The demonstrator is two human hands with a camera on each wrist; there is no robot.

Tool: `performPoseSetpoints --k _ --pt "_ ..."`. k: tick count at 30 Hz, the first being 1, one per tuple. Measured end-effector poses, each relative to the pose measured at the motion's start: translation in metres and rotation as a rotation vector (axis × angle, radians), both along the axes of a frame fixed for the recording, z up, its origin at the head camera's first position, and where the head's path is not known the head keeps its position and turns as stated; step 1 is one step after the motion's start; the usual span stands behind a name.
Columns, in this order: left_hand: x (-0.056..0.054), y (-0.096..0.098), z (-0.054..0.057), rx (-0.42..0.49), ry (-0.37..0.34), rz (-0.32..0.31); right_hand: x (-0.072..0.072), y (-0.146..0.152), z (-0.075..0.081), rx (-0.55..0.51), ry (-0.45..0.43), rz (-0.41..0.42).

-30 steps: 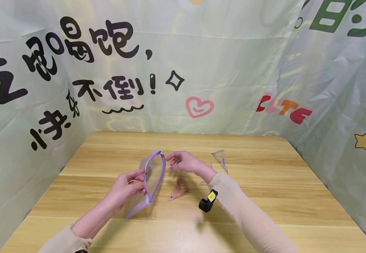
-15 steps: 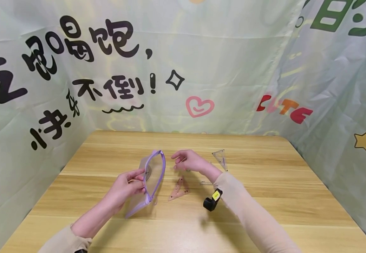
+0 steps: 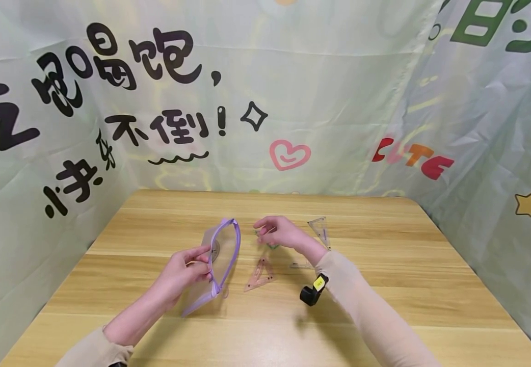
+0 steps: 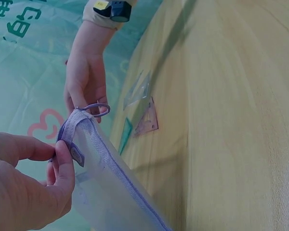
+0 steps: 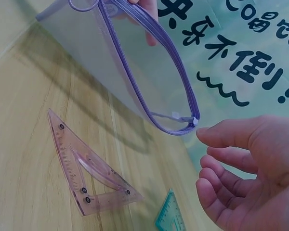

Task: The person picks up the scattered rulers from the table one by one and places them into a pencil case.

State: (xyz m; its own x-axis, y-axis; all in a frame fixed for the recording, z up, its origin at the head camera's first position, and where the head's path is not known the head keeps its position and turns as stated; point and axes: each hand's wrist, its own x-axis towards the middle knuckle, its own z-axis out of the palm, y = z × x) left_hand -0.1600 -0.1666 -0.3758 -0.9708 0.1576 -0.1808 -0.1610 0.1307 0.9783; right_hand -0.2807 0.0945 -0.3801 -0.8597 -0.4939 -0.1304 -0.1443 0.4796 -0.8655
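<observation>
Over at the wooden table (image 3: 385,265) I can see the left hand (image 3: 185,270) pinching an unzipped purple pouch (image 3: 224,255), just left of a pink ruler (image 5: 107,201), while the right hand (image 3: 281,233) is totally free, kinda loosely curled near a green ruler (image 5: 171,211).

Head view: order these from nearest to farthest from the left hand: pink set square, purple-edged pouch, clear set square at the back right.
1. Purple-edged pouch: in the left hand's grip.
2. Pink set square: right of the pouch.
3. Clear set square: back right.
</observation>
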Motion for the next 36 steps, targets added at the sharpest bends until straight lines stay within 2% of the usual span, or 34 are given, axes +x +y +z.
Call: performPoseSetpoints --k 15,20,28,36 --pt "-0.001 0.0 -0.001 -0.007 -0.002 0.006 -0.003 0.013 -0.002 0.005 0.031 -0.005" --pt "-0.001 0.0 0.0 -0.01 -0.001 0.006 -0.006 0.018 -0.004 0.014 0.041 -0.037" --pt "-0.001 0.0 0.0 -0.006 0.001 -0.001 -0.013 0.029 -0.006 0.033 0.184 -0.086" --pt "-0.005 -0.004 0.0 -0.002 -0.014 -0.025 -0.019 0.041 -0.011 0.055 0.23 -0.174"
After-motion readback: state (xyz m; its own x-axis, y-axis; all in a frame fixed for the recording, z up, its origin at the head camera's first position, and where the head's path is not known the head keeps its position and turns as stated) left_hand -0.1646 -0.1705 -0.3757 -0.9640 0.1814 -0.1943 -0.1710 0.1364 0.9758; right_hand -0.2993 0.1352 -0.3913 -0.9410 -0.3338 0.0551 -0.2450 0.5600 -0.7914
